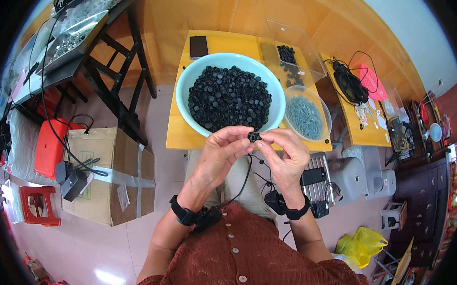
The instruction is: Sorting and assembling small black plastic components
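Observation:
A small round black plastic part (253,137) is pinched between the fingertips of my left hand (223,153) and my right hand (285,154), both closed on it just past the near rim of a basin. This light blue basin (181,89) holds a heap of small black caps (230,97). To its right stands a round translucent tub (327,116) with many thin, grey metal pins or screws (305,117) inside. Whether a pin sits in the black part is hidden by my fingers.
The yellow table (180,140) also bears a clear plastic box (299,41) lying near several black caps and a dark flat phone-like object (198,47). A large cardboard box (99,182) stands on the floor at left, below a black table (84,60).

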Demonstrator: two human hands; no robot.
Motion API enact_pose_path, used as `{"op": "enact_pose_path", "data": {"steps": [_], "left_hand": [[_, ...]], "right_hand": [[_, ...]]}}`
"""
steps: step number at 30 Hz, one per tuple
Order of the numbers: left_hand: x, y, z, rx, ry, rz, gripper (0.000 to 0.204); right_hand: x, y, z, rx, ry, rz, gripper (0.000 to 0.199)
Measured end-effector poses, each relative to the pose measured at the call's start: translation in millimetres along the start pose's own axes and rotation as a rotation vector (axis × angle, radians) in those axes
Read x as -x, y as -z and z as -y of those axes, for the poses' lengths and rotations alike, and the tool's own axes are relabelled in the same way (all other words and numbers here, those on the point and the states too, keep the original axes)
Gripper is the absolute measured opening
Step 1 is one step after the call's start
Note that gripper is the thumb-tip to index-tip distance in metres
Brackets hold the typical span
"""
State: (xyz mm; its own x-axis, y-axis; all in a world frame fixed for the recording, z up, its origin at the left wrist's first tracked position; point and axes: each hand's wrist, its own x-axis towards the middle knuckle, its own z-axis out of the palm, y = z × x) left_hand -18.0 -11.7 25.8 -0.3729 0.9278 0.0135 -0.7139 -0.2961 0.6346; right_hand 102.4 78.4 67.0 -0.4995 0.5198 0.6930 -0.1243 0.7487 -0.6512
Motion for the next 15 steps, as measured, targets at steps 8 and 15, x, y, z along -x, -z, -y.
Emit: {"op": "enact_pose_path", "data": {"steps": [8, 15], "left_hand": [[1.0, 0.5, 0.5, 0.007, -0.06, -0.002, 0.023], [2.0, -1.7, -1.9, 0.006, -0.054, 0.021, 0.019]], "right_hand": [[-1.0, -1.1, 6.6, 0.011, -0.014, 0.026, 0.021], [-0.1, 1.2, 5.1, 0.026, -0.028, 0.04, 0.023]]}}
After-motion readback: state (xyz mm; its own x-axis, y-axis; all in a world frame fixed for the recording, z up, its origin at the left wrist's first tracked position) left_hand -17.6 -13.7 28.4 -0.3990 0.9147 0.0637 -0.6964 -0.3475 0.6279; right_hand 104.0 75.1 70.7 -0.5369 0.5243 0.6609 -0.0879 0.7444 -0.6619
